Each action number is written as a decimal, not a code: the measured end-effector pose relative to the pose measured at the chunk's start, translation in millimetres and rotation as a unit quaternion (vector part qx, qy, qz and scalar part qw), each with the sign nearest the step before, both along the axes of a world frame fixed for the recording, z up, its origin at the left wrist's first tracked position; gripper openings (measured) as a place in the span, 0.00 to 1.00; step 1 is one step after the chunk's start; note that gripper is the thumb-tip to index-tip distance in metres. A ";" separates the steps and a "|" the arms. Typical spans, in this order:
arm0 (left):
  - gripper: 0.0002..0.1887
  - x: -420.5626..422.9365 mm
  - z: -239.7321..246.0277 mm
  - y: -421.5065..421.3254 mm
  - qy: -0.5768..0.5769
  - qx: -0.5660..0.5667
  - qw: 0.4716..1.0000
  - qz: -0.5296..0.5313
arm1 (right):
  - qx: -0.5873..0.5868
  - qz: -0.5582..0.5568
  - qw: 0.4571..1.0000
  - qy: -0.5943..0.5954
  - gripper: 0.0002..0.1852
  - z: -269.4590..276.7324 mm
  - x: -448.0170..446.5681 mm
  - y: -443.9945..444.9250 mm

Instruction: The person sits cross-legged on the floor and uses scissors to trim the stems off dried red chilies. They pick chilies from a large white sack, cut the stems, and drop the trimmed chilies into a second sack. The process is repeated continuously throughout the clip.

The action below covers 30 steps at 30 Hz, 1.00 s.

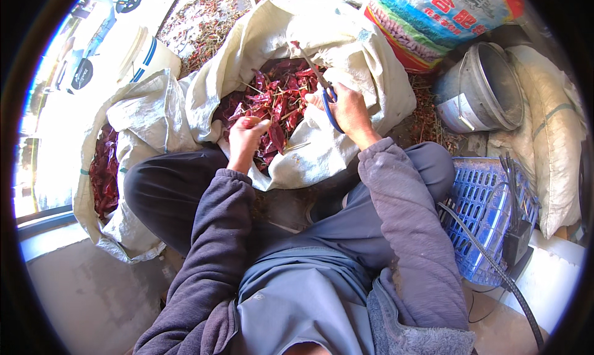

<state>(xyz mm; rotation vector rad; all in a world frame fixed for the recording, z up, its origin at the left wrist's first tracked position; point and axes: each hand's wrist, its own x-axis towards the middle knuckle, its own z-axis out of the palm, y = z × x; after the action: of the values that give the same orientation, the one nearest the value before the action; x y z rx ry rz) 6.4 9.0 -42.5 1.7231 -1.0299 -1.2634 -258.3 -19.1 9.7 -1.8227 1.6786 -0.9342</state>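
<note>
My right hand (349,111) holds a pair of scissors (320,76) with blue handles. Their blades point up and away over the sack's far inner side, and a small red bit shows at the tip. Before me stands a white woven sack (325,157), its mouth rolled wide around many dried red chili peppers (283,95) with pale stems. Over the near left part of the chilies is my left hand (246,139), thumb and fingers drawn together. Whether a chili is pinched there cannot be made out.
On the left, another woven sack (146,118) holds red chilies, with a white bucket (158,58) behind it. To the right are a printed fertilizer bag (431,20), a grey bucket (464,88), a full sack (552,137), a blue plastic basket (478,215) and a dark cable (494,264).
</note>
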 end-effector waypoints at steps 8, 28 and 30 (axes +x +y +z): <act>0.17 -28.3 -33.1 9.7 -0.198 -0.065 0.977 -0.051 | 0.021 -0.053 0.997 -0.057 0.41 7.7 -0.2 4.0; 0.13 -22.3 21.1 9.2 -0.183 -0.326 0.927 -0.038 | 0.182 0.122 0.970 0.105 0.42 6.5 34.4 63.5; 0.13 -21.3 20.9 9.1 -0.187 -0.314 0.930 -0.044 | 0.151 0.110 0.980 0.073 0.39 -2.3 35.3 65.3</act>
<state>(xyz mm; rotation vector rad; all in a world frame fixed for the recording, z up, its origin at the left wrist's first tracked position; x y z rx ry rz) -14.9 18.0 -21.5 1.4315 -1.5458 -0.5495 -223.1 46.2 7.4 -1.8539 1.5621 -0.4353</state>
